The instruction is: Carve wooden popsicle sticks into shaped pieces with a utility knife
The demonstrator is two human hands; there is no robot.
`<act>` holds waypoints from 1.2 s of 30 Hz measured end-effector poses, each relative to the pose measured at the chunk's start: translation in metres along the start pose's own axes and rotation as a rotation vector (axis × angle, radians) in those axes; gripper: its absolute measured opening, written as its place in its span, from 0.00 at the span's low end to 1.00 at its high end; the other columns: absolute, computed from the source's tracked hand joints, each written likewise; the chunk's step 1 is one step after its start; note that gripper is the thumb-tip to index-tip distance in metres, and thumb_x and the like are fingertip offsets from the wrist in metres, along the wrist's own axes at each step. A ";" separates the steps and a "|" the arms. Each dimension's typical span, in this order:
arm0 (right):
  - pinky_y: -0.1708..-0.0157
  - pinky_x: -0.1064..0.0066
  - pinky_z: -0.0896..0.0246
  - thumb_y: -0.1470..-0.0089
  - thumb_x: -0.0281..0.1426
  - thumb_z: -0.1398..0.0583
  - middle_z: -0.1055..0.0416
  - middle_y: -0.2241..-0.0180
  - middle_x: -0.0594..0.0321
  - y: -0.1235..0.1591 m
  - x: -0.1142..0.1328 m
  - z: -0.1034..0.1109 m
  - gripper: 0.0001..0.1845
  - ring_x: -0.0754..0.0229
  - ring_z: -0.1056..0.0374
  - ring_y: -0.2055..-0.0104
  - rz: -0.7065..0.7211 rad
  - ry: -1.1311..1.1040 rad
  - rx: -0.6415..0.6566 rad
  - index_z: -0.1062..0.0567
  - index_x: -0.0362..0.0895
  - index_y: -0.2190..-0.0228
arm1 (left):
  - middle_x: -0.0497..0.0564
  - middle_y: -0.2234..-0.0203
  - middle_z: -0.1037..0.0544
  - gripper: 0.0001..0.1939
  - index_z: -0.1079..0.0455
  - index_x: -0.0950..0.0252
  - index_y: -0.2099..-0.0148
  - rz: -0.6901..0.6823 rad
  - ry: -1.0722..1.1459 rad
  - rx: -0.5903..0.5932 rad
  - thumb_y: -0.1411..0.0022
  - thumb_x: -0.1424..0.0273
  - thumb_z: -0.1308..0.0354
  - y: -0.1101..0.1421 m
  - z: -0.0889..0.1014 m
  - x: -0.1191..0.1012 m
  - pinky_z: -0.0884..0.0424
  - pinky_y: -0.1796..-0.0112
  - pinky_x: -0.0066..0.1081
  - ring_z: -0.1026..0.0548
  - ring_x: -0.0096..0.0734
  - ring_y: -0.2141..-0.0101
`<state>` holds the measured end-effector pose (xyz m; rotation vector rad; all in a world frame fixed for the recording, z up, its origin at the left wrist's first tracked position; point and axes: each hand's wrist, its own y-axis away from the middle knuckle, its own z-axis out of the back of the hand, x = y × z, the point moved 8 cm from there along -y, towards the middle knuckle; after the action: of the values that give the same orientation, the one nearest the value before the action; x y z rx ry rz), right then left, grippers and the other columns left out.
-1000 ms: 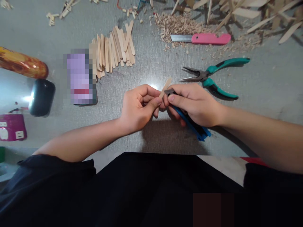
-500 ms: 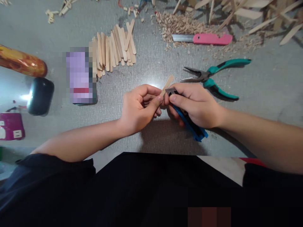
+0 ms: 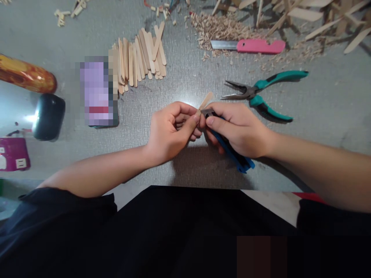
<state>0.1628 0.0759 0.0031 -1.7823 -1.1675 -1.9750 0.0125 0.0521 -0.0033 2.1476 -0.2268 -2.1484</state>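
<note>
Between the thumb and fingers of my left hand (image 3: 175, 133) is a wooden craft stick (image 3: 206, 99), tilted with its far end pointing up and right. My right hand (image 3: 242, 129) is closed around a blue utility knife (image 3: 245, 165), whose handle slants down to the right below the palm. The short blade of the knife reaches left to the stick, close by my left thumb tip. Part of the stick's lower end is hidden by my left fingers.
Needle-nose pliers (image 3: 251, 92) lie opened beyond my right hand. A pink cutter (image 3: 261, 46) rests by a heap of wood shavings (image 3: 223, 29). Craft sticks (image 3: 135, 61) are lined up beside a blurred phone-like object (image 3: 97, 90). At left are a dark case (image 3: 49, 116) and an orange cylinder (image 3: 27, 73).
The knife's blade and my right thumb have shifted slightly left, against the stick. My left hand has stayed almost in place, still pinching the stick.
</note>
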 end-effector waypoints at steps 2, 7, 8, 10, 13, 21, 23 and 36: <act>0.82 0.73 0.38 0.22 0.35 0.37 0.28 0.78 0.71 0.000 0.000 0.000 0.15 0.65 0.32 0.82 -0.008 0.000 -0.005 0.29 0.48 0.65 | 0.50 0.71 0.13 0.21 0.23 0.63 0.56 0.010 -0.012 0.000 0.29 0.51 0.26 0.000 0.000 0.001 0.16 0.71 0.27 0.15 0.28 0.74; 0.82 0.73 0.38 0.22 0.35 0.37 0.28 0.78 0.71 0.000 0.001 0.000 0.16 0.66 0.32 0.82 -0.009 0.015 -0.023 0.30 0.48 0.66 | 0.51 0.69 0.12 0.21 0.21 0.63 0.54 -0.019 -0.031 0.006 0.28 0.48 0.28 0.002 0.001 0.004 0.14 0.68 0.29 0.13 0.30 0.71; 0.82 0.72 0.39 0.22 0.35 0.37 0.28 0.78 0.71 0.000 0.000 0.000 0.16 0.65 0.32 0.82 -0.008 0.020 -0.025 0.30 0.48 0.66 | 0.52 0.69 0.12 0.21 0.21 0.63 0.54 -0.027 -0.035 0.006 0.27 0.49 0.28 0.002 0.001 0.005 0.14 0.67 0.29 0.13 0.30 0.71; 0.81 0.72 0.39 0.22 0.34 0.38 0.28 0.78 0.71 0.001 0.000 0.000 0.16 0.65 0.31 0.82 -0.007 0.027 -0.025 0.31 0.49 0.66 | 0.52 0.68 0.11 0.20 0.21 0.63 0.54 -0.044 -0.036 0.004 0.27 0.50 0.29 0.003 0.002 0.004 0.14 0.66 0.29 0.12 0.30 0.70; 0.81 0.71 0.38 0.22 0.33 0.39 0.27 0.77 0.70 0.001 -0.001 0.001 0.14 0.64 0.31 0.82 -0.013 0.034 -0.031 0.31 0.49 0.65 | 0.52 0.67 0.11 0.20 0.21 0.63 0.54 -0.056 -0.037 0.002 0.26 0.51 0.29 0.003 0.002 0.003 0.13 0.66 0.29 0.12 0.30 0.69; 0.82 0.71 0.41 0.22 0.33 0.38 0.29 0.78 0.71 0.002 0.003 -0.001 0.16 0.66 0.33 0.82 -0.018 0.053 -0.046 0.30 0.48 0.66 | 0.51 0.65 0.10 0.16 0.20 0.62 0.53 -0.054 -0.095 -0.007 0.24 0.54 0.31 0.006 0.003 0.007 0.15 0.66 0.29 0.12 0.29 0.68; 0.82 0.70 0.41 0.22 0.32 0.38 0.29 0.78 0.71 0.001 0.003 -0.003 0.16 0.66 0.33 0.83 -0.026 0.053 -0.048 0.29 0.48 0.66 | 0.50 0.66 0.10 0.13 0.20 0.61 0.53 -0.053 -0.120 -0.019 0.23 0.57 0.31 0.006 0.004 0.009 0.17 0.68 0.28 0.13 0.28 0.70; 0.85 0.70 0.41 0.23 0.30 0.39 0.30 0.83 0.71 -0.005 0.003 -0.007 0.19 0.64 0.33 0.86 -0.098 0.014 -0.042 0.30 0.48 0.70 | 0.47 0.73 0.14 0.05 0.24 0.61 0.57 -0.105 -0.157 0.001 0.25 0.67 0.34 0.002 0.002 0.006 0.24 0.73 0.27 0.17 0.27 0.75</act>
<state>0.1542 0.0751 0.0043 -1.7604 -1.2402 -2.0770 0.0103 0.0486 -0.0093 2.0356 -0.1286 -2.3777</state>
